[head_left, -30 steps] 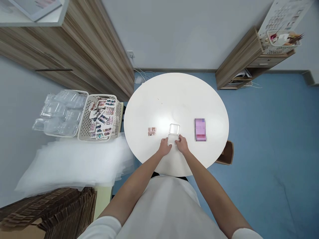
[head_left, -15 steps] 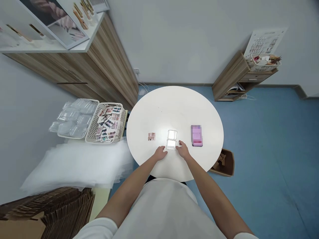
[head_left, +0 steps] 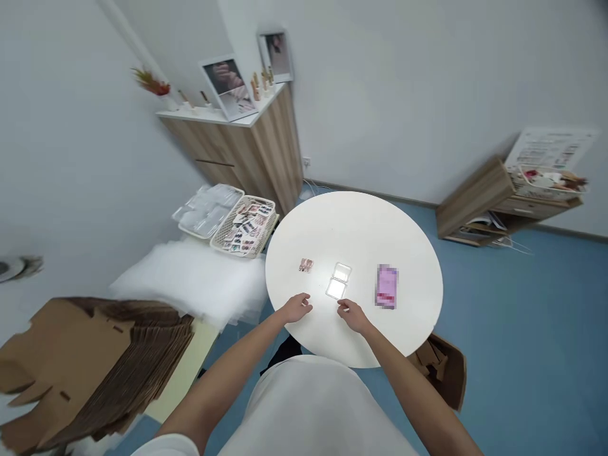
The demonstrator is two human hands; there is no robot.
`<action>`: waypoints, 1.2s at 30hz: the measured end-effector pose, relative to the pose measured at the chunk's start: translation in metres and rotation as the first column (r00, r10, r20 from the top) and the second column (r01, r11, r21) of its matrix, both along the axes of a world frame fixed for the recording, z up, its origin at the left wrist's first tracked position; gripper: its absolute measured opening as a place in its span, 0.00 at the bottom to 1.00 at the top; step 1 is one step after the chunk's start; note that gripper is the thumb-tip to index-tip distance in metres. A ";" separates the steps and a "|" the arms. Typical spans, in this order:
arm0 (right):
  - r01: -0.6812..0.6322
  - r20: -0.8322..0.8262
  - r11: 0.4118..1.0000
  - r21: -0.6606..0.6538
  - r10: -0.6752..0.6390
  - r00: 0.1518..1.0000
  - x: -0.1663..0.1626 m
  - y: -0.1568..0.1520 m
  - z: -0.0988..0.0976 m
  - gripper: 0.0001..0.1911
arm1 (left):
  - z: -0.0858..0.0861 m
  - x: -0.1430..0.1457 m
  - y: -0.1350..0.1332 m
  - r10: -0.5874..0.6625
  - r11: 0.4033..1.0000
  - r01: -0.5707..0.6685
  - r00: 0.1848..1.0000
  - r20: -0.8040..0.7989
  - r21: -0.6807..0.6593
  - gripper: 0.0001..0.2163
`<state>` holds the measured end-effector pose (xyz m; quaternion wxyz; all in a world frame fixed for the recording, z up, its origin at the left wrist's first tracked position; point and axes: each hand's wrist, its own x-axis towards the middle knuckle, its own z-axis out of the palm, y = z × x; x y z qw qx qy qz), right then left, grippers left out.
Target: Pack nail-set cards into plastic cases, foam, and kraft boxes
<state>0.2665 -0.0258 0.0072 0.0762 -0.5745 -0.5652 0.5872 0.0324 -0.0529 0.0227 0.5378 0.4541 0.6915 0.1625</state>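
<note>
On the white round table (head_left: 354, 221) lies a clear plastic case (head_left: 339, 281), unfolded with its two halves flat. My left hand (head_left: 296, 308) is just off the table's near left side, holding nothing, its fingers and thumb apart. At the near right corner of the case is my right hand (head_left: 353, 315), fingers bent with a gap to the thumb; whether a fingertip touches the case I cannot tell. Left of the case lies a small card of press-on nails (head_left: 306, 265). A purple pixelated item (head_left: 386, 286) rests to the right.
At the left stand a basket of nail cards (head_left: 247, 226) and a basket of clear plastic cases (head_left: 209, 210). White translucent sheets (head_left: 190, 275) and stacked flat cardboard (head_left: 95, 361) lie nearer. A brown bin (head_left: 444, 370) is below the table's right edge.
The view has swung left, so everything sits differently in the picture. My left hand has drawn away from the case toward the left. My right hand has slipped back to its near corner.
</note>
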 end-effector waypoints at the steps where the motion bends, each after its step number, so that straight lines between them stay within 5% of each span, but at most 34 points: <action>1: -0.020 -0.008 1.000 0.005 0.020 1.000 -0.006 0.003 0.002 0.18 | 0.002 -0.001 -0.005 0.013 1.000 -0.013 1.000 -0.007 0.009 0.21; 9: -0.230 -0.030 0.972 0.044 0.231 0.972 -0.065 0.017 0.018 0.18 | 0.015 -0.041 -0.040 0.116 0.993 -0.116 0.993 0.016 0.024 0.22; 16: -0.462 0.029 0.880 0.111 0.461 0.887 -0.177 0.023 0.035 0.17 | 0.014 -0.114 -0.053 0.352 0.929 -0.318 0.917 -0.185 0.189 0.22; 24: -0.520 0.024 0.821 0.236 0.530 0.848 -0.272 0.015 0.016 0.14 | -0.005 -0.197 -0.064 0.456 0.884 -0.413 0.864 -0.213 0.218 0.19; 30: -0.310 -0.047 0.900 0.306 0.339 0.940 -0.309 0.028 0.009 0.17 | -0.010 -0.230 -0.042 0.418 0.893 -0.394 0.905 -0.076 0.217 0.20; 33: -0.113 -0.101 0.936 0.333 0.155 0.983 -0.319 0.040 0.014 0.19 | -0.008 -0.233 -0.019 0.422 0.876 -0.400 0.906 -0.028 0.270 0.17; 36: 0.148 -0.103 0.903 0.404 -0.116 0.988 -0.311 0.059 0.012 0.23 | -0.009 -0.221 0.012 0.365 0.874 -0.360 0.930 0.047 0.327 0.14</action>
